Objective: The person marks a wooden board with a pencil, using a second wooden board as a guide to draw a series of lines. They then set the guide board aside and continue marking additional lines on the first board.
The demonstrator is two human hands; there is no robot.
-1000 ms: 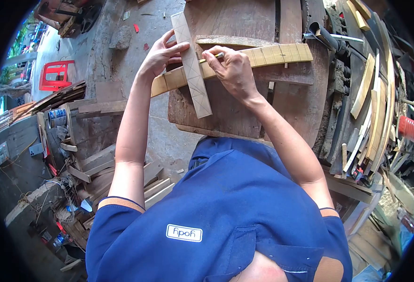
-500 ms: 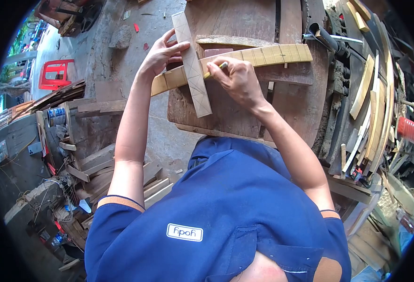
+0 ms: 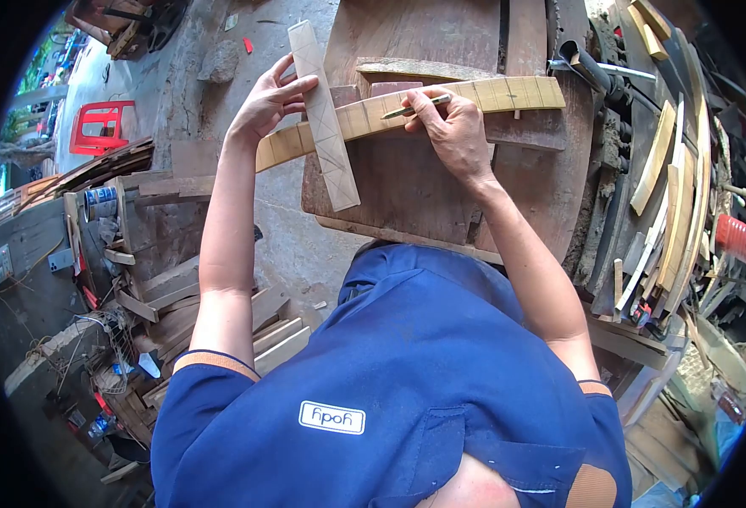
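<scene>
My left hand [image 3: 263, 108] grips a flat pale wooden strip [image 3: 326, 135] with crossed pencil lines, thumb on its face and fingers at its edge. The strip lies crosswise over a long, slightly curved wooden piece [image 3: 508, 95] ruled with several short lines. In my right hand [image 3: 456, 140] is a pencil [image 3: 404, 111], pinched in the fingers, its tip over the curved piece to the right of the strip. Beneath, the curved piece rests across other wood on a brown wooden workbench [image 3: 407, 190].
Scrap wood strips [image 3: 674, 186] are heaped at the right, near a metal pipe [image 3: 569, 55] and a red plastic bottle [image 3: 737, 237]. On the left are a red plastic stool [image 3: 102, 127], a tin can [image 3: 100, 205] and piled boards [image 3: 178, 292].
My left hand and the strip have shifted left along the curved piece. The pencil now lies flatter in my right hand, which has moved slightly right.
</scene>
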